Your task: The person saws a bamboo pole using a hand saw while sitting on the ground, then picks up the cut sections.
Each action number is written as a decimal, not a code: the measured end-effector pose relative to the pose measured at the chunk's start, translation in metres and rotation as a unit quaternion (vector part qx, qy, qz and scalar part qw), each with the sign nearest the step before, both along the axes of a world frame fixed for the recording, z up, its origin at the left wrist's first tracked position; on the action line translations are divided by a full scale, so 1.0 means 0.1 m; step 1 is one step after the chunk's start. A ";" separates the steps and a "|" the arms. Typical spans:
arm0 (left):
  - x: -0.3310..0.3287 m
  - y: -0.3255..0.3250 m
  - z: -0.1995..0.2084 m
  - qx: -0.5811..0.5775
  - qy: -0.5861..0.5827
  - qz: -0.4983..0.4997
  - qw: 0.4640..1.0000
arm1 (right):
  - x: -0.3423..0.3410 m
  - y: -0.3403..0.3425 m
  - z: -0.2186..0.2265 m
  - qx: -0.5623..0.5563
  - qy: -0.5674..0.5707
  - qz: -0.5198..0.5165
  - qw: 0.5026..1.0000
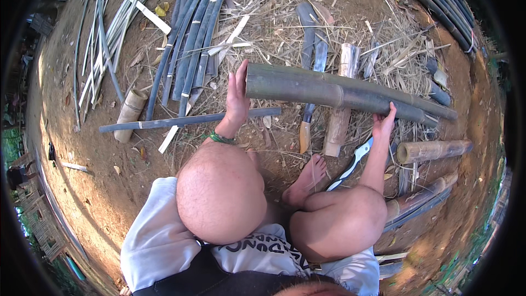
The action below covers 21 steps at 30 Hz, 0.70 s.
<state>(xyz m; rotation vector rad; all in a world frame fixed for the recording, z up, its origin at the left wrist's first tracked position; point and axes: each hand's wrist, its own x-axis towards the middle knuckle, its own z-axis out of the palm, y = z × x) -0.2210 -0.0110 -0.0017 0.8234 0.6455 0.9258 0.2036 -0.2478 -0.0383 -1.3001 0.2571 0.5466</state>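
Holding a thick green bamboo (296,85) crosswise, to judge by the pose at a lifting or lining-up step, with no blade in use

With the left hand (238,94) upright and flat, fingers long and close together, palm set against the wide cut end

With the right hand (383,125) raised to the near side, fingertips touching the bamboo toward its other end; cannot tell how far curled around, with the far side out of sight

Lying, then, directly right of the left palm, and running just beyond the right fingers and on past them; showing a long seam near the right hand, cannot tell whether one piece or two

For the next move, probably calls for even support from both hands, and for a firmer hold at the left before any tilting or turning

Can see a wooden-handled knife (304,136) and a log (335,134) between the hands, and a short round bamboo (433,152) to the right of the right hand
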 end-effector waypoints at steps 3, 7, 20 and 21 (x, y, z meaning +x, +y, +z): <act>0.01 -0.02 -0.01 -0.003 0.010 -0.004 1.000 | 0.02 -0.07 -0.07 0.001 -0.002 0.009 1.000; -0.09 -0.02 0.01 -0.002 0.036 -0.002 0.999 | -0.12 0.01 -0.08 -0.013 -0.012 0.010 1.000; -0.10 0.04 0.07 0.056 0.126 -0.016 0.990 | -0.23 0.19 -0.03 -0.013 -0.014 0.002 1.000; -0.14 0.10 0.04 0.036 0.088 -0.025 0.995 | -0.25 0.25 0.00 0.001 -0.011 0.009 1.000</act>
